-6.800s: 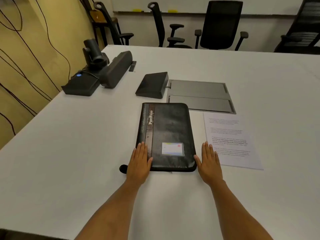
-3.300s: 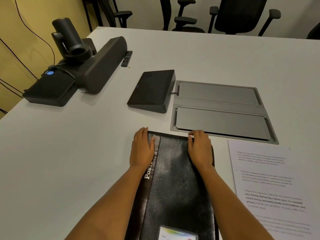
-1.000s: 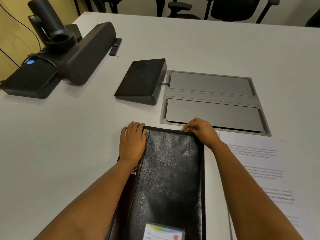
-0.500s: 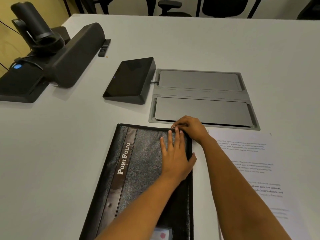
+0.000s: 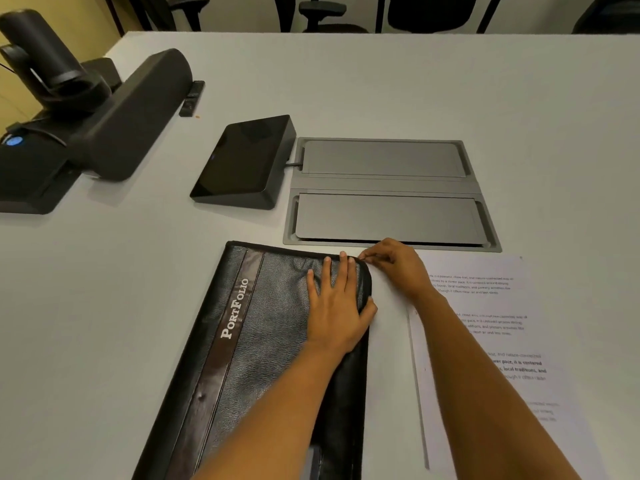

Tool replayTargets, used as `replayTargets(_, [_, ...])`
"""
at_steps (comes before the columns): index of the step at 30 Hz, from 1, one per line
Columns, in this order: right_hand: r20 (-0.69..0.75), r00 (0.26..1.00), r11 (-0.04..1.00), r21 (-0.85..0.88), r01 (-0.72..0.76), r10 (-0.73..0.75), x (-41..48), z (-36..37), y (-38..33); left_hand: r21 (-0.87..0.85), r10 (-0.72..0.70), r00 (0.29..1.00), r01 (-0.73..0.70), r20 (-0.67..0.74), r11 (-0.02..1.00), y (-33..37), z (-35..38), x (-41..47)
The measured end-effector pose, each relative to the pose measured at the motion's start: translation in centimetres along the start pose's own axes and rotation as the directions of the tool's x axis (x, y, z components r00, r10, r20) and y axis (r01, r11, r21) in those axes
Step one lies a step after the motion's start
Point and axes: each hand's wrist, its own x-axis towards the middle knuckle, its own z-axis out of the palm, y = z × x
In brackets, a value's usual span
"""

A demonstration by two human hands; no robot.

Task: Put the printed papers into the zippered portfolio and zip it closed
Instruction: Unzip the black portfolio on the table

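A black leather portfolio [image 5: 263, 327] with white lettering on a brown strip lies shut on the white table, slanted to the left. My left hand [image 5: 337, 306] presses flat on its cover near the far right corner, fingers spread. My right hand [image 5: 398, 268] is at that same corner with fingertips pinched together on the zipper pull, which is too small to see clearly. The printed papers [image 5: 498, 344] lie flat on the table to the right of the portfolio, partly under my right forearm.
A grey in-table cable hatch [image 5: 384, 188] sits just beyond the portfolio. A black touch panel [image 5: 242, 164] stands left of it. A black soundbar [image 5: 131, 116], a camera [image 5: 52, 60] and a black base unit [image 5: 24, 168] occupy the far left. Office chairs line the far edge.
My left hand slid from the far left corner across the cover to the far right corner. My right hand stayed pinched at that corner, edging slightly round it.
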Motion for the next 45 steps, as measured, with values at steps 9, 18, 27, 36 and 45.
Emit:
replayTargets(9, [-0.020, 1.000, 1.000, -0.001, 0.002, -0.002, 1.4, 0.3, -0.8, -0.019, -0.009, 1.000, 0.009, 0.020, 1.000, -0.1, 0.1, 0.1])
replayTargets(18, [-0.039, 0.999, 1.000, -0.011, -0.009, 0.009, 0.0, 0.7, -0.1, -0.032, -0.060, 0.998, 0.060, -0.011, 0.998, -0.4, 0.1, 0.8])
replayTargets(27, [-0.128, 0.991, 0.999, 0.023, -0.033, 0.036, -3.3, 1.1, 0.6, 0.012, -0.055, 0.998, 0.054, 0.029, 0.998, -0.4, 0.1, 0.8])
replayTargets(36, [-0.154, 0.985, 0.996, -0.036, -0.080, 0.073, -3.7, 1.3, -0.4, 0.105, -0.053, 0.999, 0.054, -0.008, 0.993, -0.1, 0.9, -5.4])
replayTargets(45, [-0.153, 0.985, 0.996, -0.034, -0.080, 0.074, -6.5, 1.7, -0.9, 0.127, -0.036, 0.999, 0.040, -0.028, 0.991, -0.4, 1.3, -7.6])
